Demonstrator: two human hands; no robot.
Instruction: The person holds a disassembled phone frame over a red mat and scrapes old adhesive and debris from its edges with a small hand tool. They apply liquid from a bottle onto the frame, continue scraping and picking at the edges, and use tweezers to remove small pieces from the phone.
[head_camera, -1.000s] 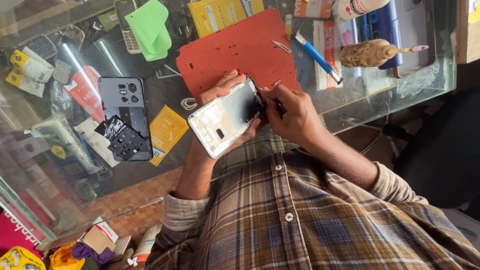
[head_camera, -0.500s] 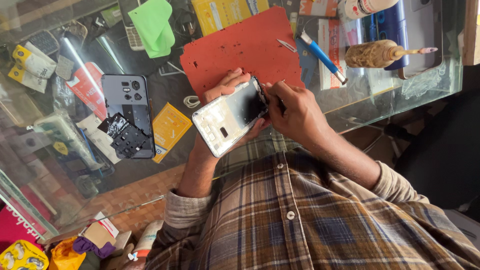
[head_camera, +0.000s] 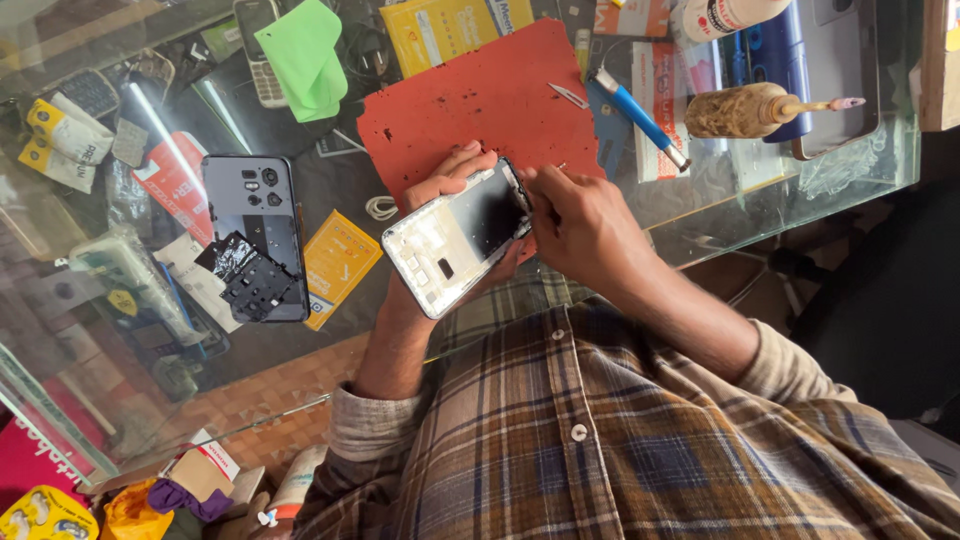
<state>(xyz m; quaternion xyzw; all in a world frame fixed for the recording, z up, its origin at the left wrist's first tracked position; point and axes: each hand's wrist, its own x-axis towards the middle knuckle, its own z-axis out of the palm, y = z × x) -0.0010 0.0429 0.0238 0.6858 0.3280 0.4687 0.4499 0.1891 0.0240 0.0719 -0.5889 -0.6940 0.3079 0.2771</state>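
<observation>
Gripping the opened phone (head_camera: 458, 240) from beneath, your left hand (head_camera: 450, 195) curls around its frame. Your right hand (head_camera: 580, 225) pinches closed at its right end, above the red mat (head_camera: 470, 100).

A person in a plaid shirt (head_camera: 640, 440) of brown, blue and cream checks, fastened down the front with small white buttons (head_camera: 573, 432). Both sleeves are pushed up along the forearms, the cuff (head_camera: 370, 425) bunched left of the buttons, leaving bare the left hand (head_camera: 455, 185) and right hand (head_camera: 580, 225).
</observation>
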